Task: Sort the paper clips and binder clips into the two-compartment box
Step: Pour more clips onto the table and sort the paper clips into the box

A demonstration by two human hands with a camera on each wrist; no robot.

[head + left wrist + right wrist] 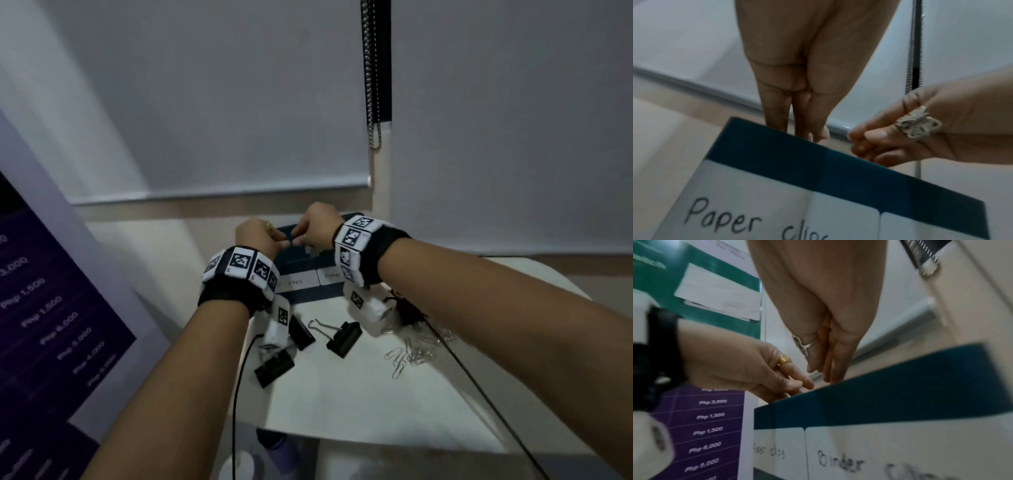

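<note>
A dark blue two-compartment box [310,295] stands at the far side of the white table, its front labels reading "Paper clips" [725,222] and "Binder clips" [840,465]. Both hands hover over its open top, fingertips nearly meeting. My left hand [281,242] points down with thumb pressed to fingers; a small metal glint, seemingly a paper clip [809,137], shows at its tips. My right hand [298,240] has its fingers drawn together above the rim, and what they hold is hidden. Three black binder clips [344,339] and a heap of silver paper clips [414,351] lie on the table.
A purple price poster [51,308] leans at the left. Black cables [236,394] trail off the table's front edge [342,442]. A blind's bead chain [371,102] hangs behind the box. A bottle [281,448] stands below the table.
</note>
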